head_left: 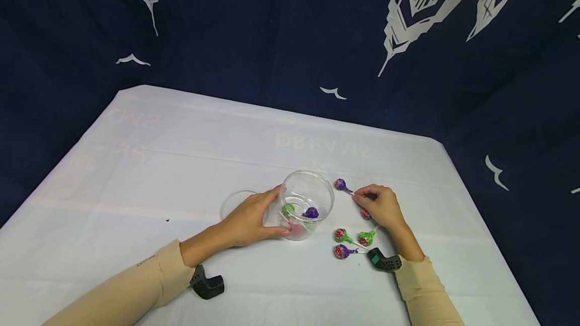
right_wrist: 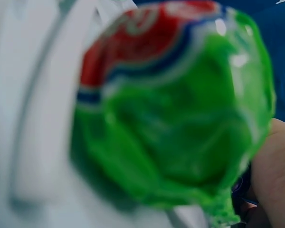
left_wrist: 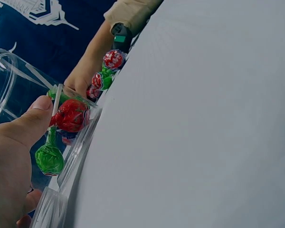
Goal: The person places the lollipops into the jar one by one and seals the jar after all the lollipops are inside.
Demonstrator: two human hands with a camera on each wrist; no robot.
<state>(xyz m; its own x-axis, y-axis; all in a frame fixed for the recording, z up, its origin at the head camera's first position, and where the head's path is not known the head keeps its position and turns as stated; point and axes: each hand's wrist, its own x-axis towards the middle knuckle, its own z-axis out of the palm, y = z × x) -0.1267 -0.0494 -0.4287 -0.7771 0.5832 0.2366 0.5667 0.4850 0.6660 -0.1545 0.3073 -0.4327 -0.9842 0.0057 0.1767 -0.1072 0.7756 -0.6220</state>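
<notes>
My left hand [head_left: 248, 219] grips a clear plastic jar [head_left: 308, 185] from its left side, thumb at the front. Inside the jar lie several wrapped lollipops; a red one [left_wrist: 73, 115] and a green one [left_wrist: 50, 159] show through the wall in the left wrist view. To the right of the jar, my right hand [head_left: 382, 206] pinches the stick of a purple lollipop [head_left: 340, 184]. Close in front of the right wrist camera, a green-and-red lollipop [right_wrist: 180, 109] fills much of the view and hides most of the hand.
Right of the jar lie a green lollipop [head_left: 341, 235], another green lollipop [head_left: 366, 238] and a purple lollipop [head_left: 342, 251]. A red-topped one [head_left: 365, 213] is partly under the right hand. Behind the left hand lies a clear round lid [head_left: 230, 200] on the white-covered table [head_left: 181, 180].
</notes>
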